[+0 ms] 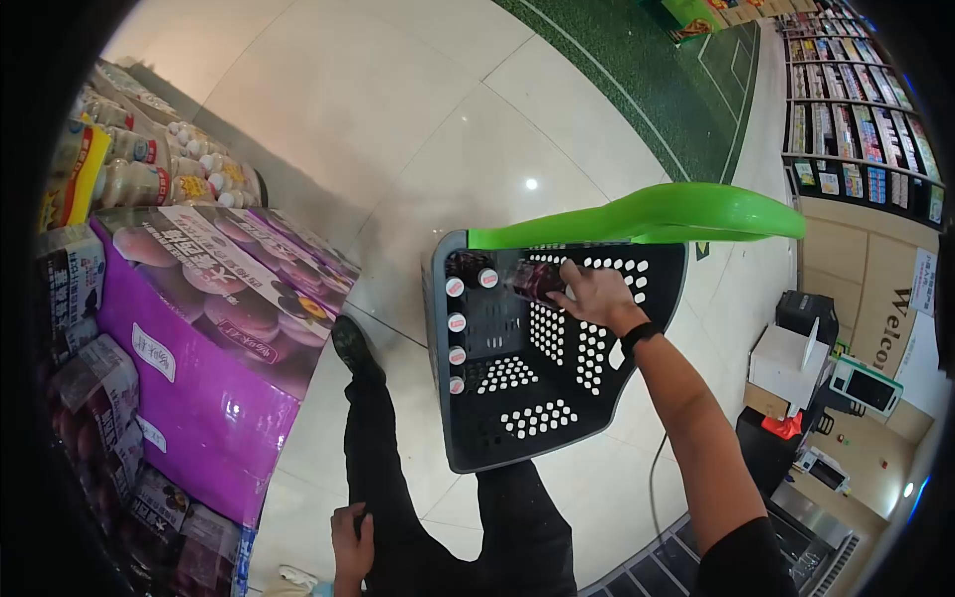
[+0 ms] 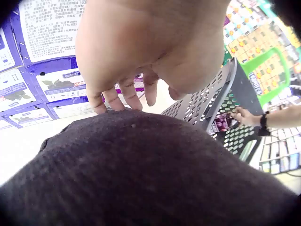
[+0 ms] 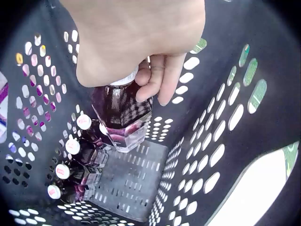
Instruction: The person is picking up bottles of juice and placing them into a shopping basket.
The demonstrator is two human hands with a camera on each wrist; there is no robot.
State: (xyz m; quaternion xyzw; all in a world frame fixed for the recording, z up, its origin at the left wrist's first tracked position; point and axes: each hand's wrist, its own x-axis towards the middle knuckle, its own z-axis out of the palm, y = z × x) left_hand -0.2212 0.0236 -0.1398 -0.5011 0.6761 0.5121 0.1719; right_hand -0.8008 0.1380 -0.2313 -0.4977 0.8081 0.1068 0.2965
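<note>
Where the right hand [image 1: 597, 296] closes: fingers and thumb are clamped round the upper part of one dark purple bottle [image 1: 535, 282], tilted inside the basket [image 1: 477, 438]; whether its base touches the basket floor, I cannot tell
Standing bottles [image 3: 91, 157]: five, white-capped, four in a row along one end wall and one just beside the row
Right arm: reaching forward and down into the basket, one black wristband [image 1: 642, 336] at the wrist
Left hand [image 1: 352, 549]: fingers loosely bent, slightly apart, tips resting on the black trousers [image 1: 388, 468]
Basket: one, black and perforated, with one green handle [image 1: 637, 214]
Purple box [image 1: 199, 388]: one, large, fruit-printed, left of the basket
</note>
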